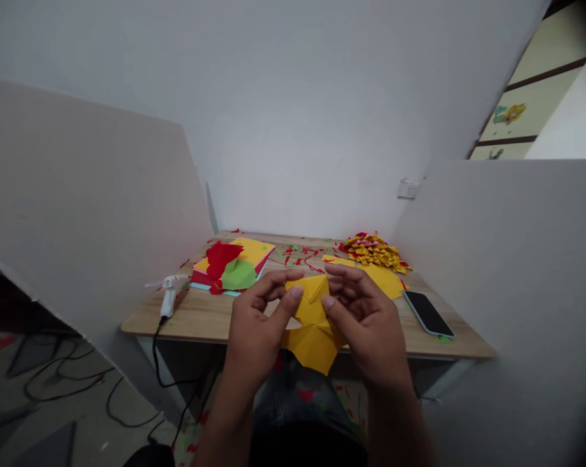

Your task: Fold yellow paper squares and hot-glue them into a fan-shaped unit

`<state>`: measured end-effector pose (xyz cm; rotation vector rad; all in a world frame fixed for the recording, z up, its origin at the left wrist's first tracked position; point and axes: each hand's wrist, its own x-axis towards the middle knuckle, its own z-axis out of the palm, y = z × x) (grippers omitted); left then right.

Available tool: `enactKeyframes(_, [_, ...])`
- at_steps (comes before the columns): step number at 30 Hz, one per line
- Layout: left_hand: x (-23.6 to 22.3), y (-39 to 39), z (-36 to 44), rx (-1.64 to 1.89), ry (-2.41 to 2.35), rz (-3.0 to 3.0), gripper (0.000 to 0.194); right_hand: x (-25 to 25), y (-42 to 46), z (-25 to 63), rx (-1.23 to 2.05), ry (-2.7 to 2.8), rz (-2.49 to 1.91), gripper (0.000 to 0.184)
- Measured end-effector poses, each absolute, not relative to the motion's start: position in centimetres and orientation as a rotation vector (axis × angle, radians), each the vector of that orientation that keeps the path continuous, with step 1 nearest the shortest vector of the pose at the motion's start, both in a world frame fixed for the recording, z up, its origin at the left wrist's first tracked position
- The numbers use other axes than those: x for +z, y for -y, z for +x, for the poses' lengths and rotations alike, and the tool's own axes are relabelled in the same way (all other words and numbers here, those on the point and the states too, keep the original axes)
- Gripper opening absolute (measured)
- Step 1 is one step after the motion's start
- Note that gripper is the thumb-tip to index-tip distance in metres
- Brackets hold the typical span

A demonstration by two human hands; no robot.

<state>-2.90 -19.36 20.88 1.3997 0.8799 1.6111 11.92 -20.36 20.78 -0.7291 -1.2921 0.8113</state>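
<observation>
Between my two hands is a yellow sheet of folding paper (pixel 317 344), held up in front of the table's near edge. Its upper part is folded into a small flap with creases, and the lower part spreads out and hangs below. My left hand (pixel 264 318) pinches the left side of the fold, thumb on the front and fingers behind. On the right side, my right hand (pixel 368 311) grips it the same way, its thumb pressing near the middle crease. The fingertips behind the paper are partly hidden.
On the wooden table (pixel 205 318) lie a white glue gun (pixel 169 295), stacked coloured paper (pixel 258 250) with red and green pieces (pixel 239 274), yellow sheets (pixel 383 279), a pile of folded yellow pieces (pixel 375 251) and a phone (pixel 428 314). Red scraps are scattered. White panels flank both sides.
</observation>
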Motion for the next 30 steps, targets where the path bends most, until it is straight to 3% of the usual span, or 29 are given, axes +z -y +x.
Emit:
enactKeyframes(19, [20.57,19.91,-2.60,1.684,-0.941,1.576,0.021,20.97,20.43,11.90,0.647,1.299,-0.824,0.021])
enactKeyframes(30, [20.33,19.46,-2.62,1.664,-0.981,1.654,0.023,20.90,20.08,11.88,0.796,1.238,-0.794,0.018])
